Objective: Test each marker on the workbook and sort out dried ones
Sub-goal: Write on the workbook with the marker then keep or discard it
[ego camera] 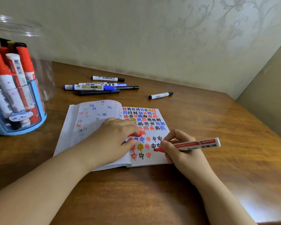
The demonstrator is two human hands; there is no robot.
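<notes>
A: Head view. Red marker [191, 144]: long axis near level across the frame, tip left on the workbook [146, 127] right page, tail end right.

B: Grip?

A: Right hand [177, 146] pinches it near the tip, fingers curled. Left hand [115, 135] lies on the open workbook, fingers curled round a red cap [137, 134].

B: Others?

A: Loose markers [96, 87] behind on the table [217, 176]; clear jar [15, 88] holds more, far left.
</notes>
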